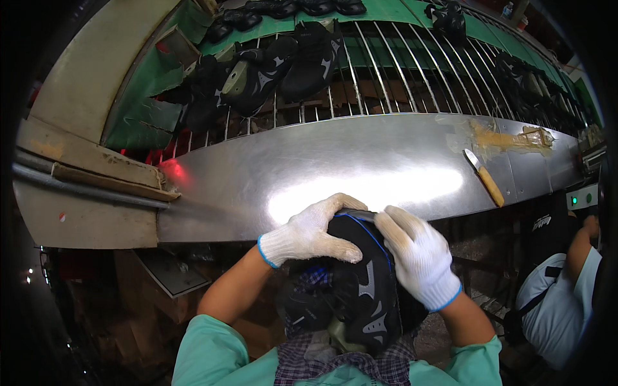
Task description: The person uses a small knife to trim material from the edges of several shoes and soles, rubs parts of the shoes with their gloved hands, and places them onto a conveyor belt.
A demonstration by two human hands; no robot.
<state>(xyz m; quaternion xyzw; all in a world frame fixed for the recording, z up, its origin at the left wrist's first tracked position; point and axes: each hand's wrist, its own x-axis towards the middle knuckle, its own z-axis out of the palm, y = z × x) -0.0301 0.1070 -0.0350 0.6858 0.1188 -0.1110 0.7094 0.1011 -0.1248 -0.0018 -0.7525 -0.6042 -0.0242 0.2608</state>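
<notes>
The left hand (315,235) and right hand (415,257) are clamping fingers on the black shoe (360,286), apparently pressing its toe (352,233), next needing even pressure.

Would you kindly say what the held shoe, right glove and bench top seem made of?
Held shoe: perhaps fabric or synthetic, a mostly matte black surface with little shine.
Right glove: likely knitted cotton or a blend, judging by its soft, matte white look.
Bench top: probably bare metal, given its grey sheen and bright glare.
</notes>
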